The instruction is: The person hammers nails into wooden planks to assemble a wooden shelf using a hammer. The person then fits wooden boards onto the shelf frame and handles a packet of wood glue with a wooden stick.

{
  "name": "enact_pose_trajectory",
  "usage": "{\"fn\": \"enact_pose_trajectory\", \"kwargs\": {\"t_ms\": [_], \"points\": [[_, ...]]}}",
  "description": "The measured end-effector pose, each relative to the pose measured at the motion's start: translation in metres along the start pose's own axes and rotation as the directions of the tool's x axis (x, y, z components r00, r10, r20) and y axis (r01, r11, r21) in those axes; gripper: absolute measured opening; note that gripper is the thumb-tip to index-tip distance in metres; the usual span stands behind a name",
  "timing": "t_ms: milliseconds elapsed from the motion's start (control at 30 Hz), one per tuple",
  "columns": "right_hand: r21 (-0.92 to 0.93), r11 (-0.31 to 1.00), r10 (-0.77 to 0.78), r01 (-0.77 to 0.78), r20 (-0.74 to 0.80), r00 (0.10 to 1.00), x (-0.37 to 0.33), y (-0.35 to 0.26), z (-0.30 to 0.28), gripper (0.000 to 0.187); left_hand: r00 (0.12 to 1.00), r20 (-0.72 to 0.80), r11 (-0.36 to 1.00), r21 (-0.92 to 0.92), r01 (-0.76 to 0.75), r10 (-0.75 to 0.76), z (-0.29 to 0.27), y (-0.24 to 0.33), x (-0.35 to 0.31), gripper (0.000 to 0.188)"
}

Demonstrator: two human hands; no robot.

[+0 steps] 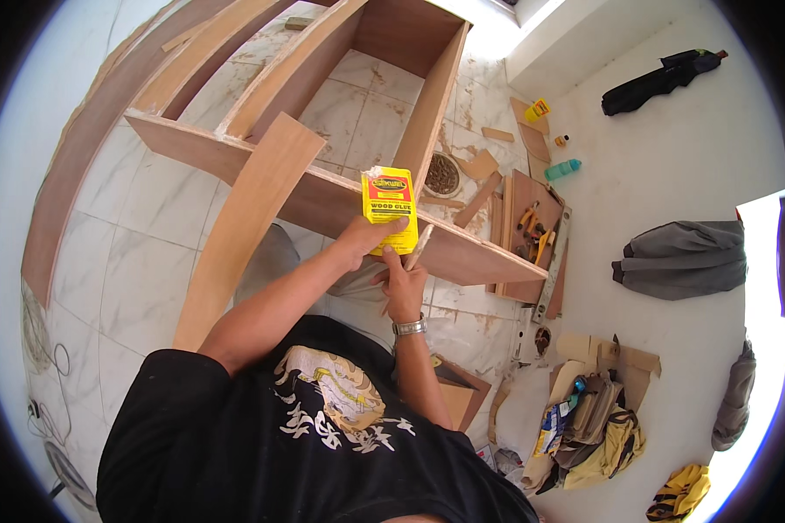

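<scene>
My left hand (368,241) is closed around a yellow glue pack (391,187) with a red label, held upright in front of me. Its top edge looks torn, with whitish residue there. Below it, my right hand (403,286) grips a thin, pale wooden stick (421,246) that points up beside the pack; whether the stick has a brush end, I cannot tell. A fingertip of the right hand meets the pack's lower edge. Just beyond both hands lies the near board (471,253) of a plywood cabinet frame (432,109).
A long curved-looking plywood strip (251,218) leans on the frame at left. On the right are a round container of small brown pieces (443,174), orange-handled tools (529,218), a metal level (556,270), a teal bottle (563,170) and a bag (595,410).
</scene>
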State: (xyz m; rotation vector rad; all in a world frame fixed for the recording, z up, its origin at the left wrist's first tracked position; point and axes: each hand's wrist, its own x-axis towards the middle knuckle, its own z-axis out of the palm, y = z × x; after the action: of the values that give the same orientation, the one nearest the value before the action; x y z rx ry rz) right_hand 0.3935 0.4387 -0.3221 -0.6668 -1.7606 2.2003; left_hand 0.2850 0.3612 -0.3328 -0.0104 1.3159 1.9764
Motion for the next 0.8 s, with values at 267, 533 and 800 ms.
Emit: {"fn": "enact_pose_trajectory", "kwargs": {"t_ms": [267,533,800], "points": [[0.048,0.997,-0.057,0.062,-0.105,0.993,0.007,0.000,-0.003,0.014,0.975,0.114,0.979,-0.094,-0.179,0.189,-0.004,0.002,-0.003,0.024],[-0.081,0.984,-0.165,0.156,-0.121,0.979,-0.018,0.002,-0.003,0.017,0.976,0.059,0.950,-0.249,-0.190,0.210,-0.001,-0.007,0.000,0.020],[0.021,0.992,-0.122,0.124,-0.066,0.990,-0.016,-0.025,-0.008,0.017,0.931,0.326,0.882,-0.471,0.011,0.163,0.007,0.053,-0.031,0.038]]}}
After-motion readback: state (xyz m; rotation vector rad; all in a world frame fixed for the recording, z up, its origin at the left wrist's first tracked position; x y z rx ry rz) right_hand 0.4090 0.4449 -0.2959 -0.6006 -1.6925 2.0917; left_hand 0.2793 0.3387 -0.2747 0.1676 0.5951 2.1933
